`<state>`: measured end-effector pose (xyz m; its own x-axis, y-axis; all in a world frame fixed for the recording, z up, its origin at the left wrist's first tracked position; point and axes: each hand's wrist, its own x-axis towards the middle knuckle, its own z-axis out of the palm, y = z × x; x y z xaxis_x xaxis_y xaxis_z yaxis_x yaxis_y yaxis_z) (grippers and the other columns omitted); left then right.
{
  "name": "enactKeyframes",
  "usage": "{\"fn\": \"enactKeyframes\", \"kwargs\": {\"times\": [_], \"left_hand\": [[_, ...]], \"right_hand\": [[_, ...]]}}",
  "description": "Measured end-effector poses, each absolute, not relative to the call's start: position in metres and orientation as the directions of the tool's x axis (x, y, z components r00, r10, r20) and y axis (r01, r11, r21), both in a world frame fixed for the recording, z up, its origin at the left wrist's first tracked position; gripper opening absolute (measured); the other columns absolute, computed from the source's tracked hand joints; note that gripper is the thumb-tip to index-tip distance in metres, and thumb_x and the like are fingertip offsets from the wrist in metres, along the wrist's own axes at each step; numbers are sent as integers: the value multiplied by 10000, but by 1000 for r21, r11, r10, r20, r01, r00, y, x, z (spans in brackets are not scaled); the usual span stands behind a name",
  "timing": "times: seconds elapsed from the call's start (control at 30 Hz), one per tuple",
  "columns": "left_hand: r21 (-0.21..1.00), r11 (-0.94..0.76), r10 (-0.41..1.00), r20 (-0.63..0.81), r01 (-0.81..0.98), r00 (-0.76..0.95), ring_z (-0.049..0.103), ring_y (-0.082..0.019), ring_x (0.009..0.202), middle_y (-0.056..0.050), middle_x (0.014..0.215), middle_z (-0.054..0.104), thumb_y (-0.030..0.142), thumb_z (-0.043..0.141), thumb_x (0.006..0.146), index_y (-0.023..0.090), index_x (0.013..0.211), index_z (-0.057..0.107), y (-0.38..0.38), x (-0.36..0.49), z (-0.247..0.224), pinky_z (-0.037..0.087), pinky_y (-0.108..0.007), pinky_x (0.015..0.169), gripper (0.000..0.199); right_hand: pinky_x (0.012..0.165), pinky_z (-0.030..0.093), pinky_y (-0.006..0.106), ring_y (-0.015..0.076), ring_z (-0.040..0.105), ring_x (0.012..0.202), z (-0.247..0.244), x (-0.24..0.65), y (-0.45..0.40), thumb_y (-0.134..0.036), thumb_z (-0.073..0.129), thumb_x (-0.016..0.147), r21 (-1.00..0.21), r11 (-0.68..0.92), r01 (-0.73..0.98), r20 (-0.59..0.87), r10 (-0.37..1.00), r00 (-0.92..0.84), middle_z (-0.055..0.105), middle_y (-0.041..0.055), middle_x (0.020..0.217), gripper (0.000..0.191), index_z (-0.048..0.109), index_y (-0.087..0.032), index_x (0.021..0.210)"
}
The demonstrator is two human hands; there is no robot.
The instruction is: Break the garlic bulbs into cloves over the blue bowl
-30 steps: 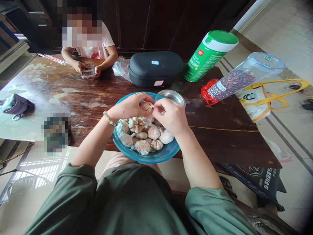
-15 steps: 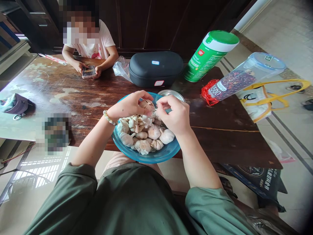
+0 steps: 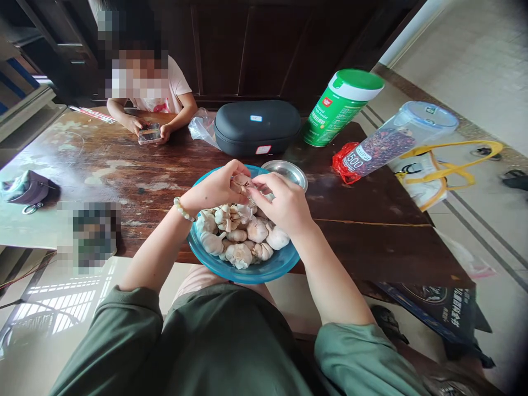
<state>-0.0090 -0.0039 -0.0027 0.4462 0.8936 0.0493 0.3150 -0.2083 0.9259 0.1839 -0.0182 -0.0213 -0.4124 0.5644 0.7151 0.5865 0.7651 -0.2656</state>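
Observation:
Over the far part of a blue plastic bowl (image 3: 274, 270), my left hand (image 3: 211, 191) is closed around a garlic bulb (image 3: 241, 180). My right hand (image 3: 285, 202) meets it from the other side, thumb and fingers pinching at the bulb; its fingertips are partly hidden. Below both hands, the bowl holds several whole garlic heads (image 3: 239, 255) with papery white skins. Just beyond my right hand stands a small metal dish (image 3: 297, 175), whose contents are partly covered from view.
A black zip case (image 3: 256, 129) lies across the wooden table (image 3: 152, 192). To its right stand a green powder tin (image 3: 342, 110) and a clear jar (image 3: 388, 143) beside red netting (image 3: 345, 164). Across the table, a person (image 3: 154, 93) holds a phone (image 3: 149, 133).
My right hand has moved left, bringing its fingers onto the garlic bulb in my left hand; before, it was apart from it. The camera view has shifted slightly.

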Motion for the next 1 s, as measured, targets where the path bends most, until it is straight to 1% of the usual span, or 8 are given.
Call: {"fn": "enactKeyframes", "kwargs": {"times": [0.07,0.1,0.23,0.4,0.5,0.63,0.8,1.0], "left_hand": [[925,-229,878,62,303,474,552,-114,719,29,810,599,264,796,637,167,1073,494,-3,-9,-6,427,-220,621,539],[923,-241,873,71,300,483,556,-117,728,22,822,609,276,798,644,168,1072,493,-3,-9,-7,428,-223,626,536],[896,-290,873,104,336,476,574,-139,814,-29,942,651,290,816,643,148,1085,533,-3,-9,-5,444,-238,681,544],[891,-302,864,105,340,492,579,-152,868,-43,993,655,251,769,679,125,1106,601,-5,-9,2,473,-262,746,476],[909,-280,869,102,310,484,587,-155,888,-45,1017,661,226,749,683,128,1133,589,-5,-9,3,479,-266,768,488],[921,-272,892,133,279,432,589,-148,875,-45,1011,668,225,763,664,124,1132,569,-3,-11,0,464,-259,764,516],[912,-262,901,114,315,419,589,-155,891,-52,1028,665,225,771,659,112,1144,570,-3,-11,1,459,-266,772,537],[908,-260,886,88,329,456,586,-159,897,-60,1043,661,242,754,686,109,1151,577,-5,-11,4,474,-268,774,515]], "right_hand": [[695,554,299,195,695,788,-21,184,-18,-209,582,929,-230,764,603,728,546,-414,717,47,862,47,618,-198,956],[702,551,300,193,692,787,-21,184,-18,-192,572,927,-215,764,608,735,537,-414,715,44,857,49,615,-201,947],[683,529,293,182,669,751,-21,184,-18,-130,528,920,-185,766,616,742,520,-423,692,38,818,114,593,-206,865],[667,505,280,168,646,732,-20,185,-17,-128,512,933,-199,765,613,746,524,-411,678,37,804,133,578,-204,846],[645,488,275,160,627,698,-20,186,-16,-137,525,934,-205,756,621,748,531,-400,667,31,784,125,574,-204,841],[620,482,275,155,605,662,-20,186,-17,-120,526,912,-220,760,612,742,538,-401,643,21,746,137,558,-206,811],[660,521,288,168,631,711,-20,186,-17,-77,516,861,-254,768,588,747,542,-384,658,34,810,151,584,-206,897],[666,527,293,175,648,740,-20,185,-17,-144,546,922,-266,772,577,730,552,-403,677,49,845,103,630,-199,899]]}}
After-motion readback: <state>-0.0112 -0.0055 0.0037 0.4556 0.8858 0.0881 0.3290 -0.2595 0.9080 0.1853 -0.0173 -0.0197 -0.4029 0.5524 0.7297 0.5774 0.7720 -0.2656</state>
